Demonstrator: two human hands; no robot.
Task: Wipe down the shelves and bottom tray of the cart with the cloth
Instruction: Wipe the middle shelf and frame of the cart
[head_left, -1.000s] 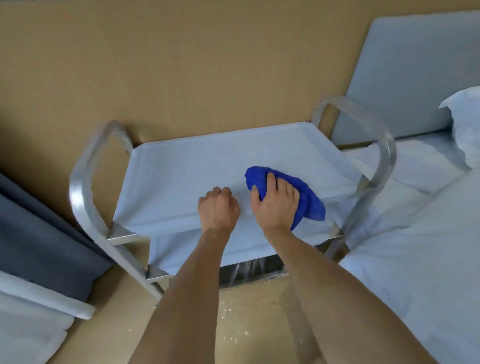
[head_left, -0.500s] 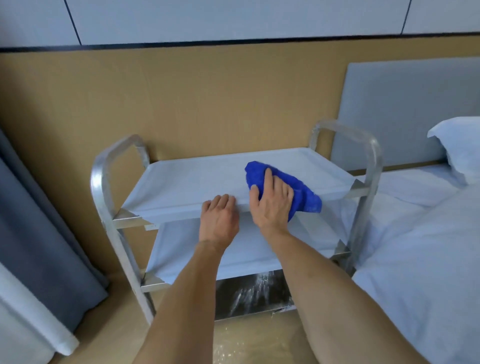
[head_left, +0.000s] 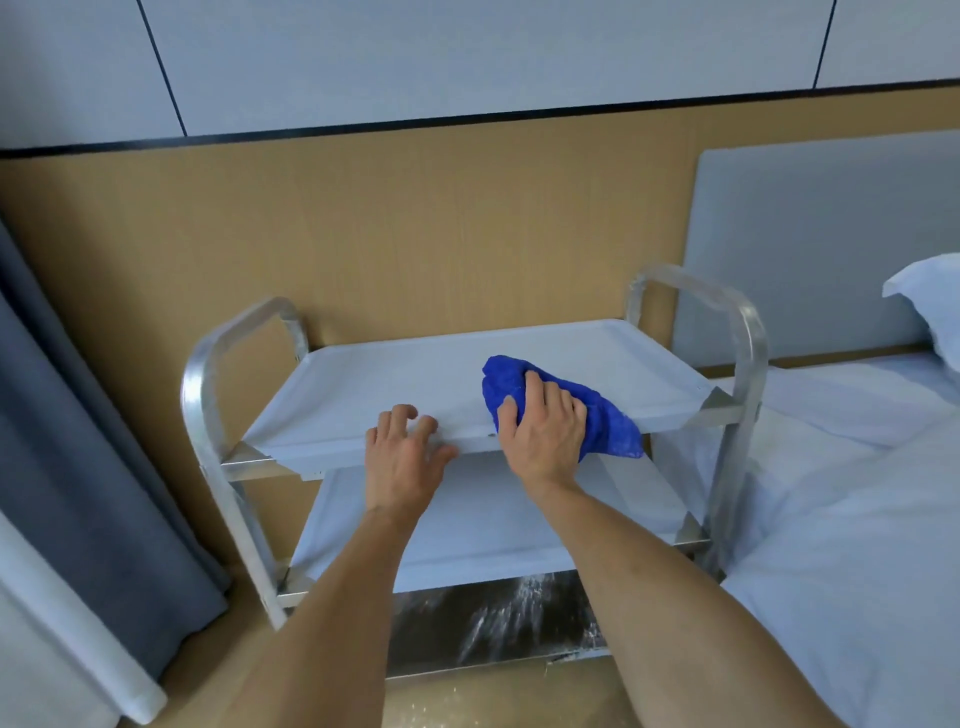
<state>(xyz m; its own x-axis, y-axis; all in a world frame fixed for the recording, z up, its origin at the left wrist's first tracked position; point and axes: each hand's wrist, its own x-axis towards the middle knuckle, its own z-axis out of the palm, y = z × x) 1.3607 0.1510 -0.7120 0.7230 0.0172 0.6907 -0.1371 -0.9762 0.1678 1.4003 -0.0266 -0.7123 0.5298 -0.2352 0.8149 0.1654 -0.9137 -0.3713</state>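
Two hands work the top shelf: right hand grasps the cloth at its front edge, left hand rests there, fingers relaxed. Next probably comes the middle shelf.

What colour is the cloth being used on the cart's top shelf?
Bright blue. The cloth, held under the right hand, shows clearly in the head view.

Cart: no label, brand or number legible on frame or shelves.
Cloth: plain blue, no tag or print readable.
Wall panels: no sign or lettering.
Bedding, right: no marking readable.
Curtain, left: no text.
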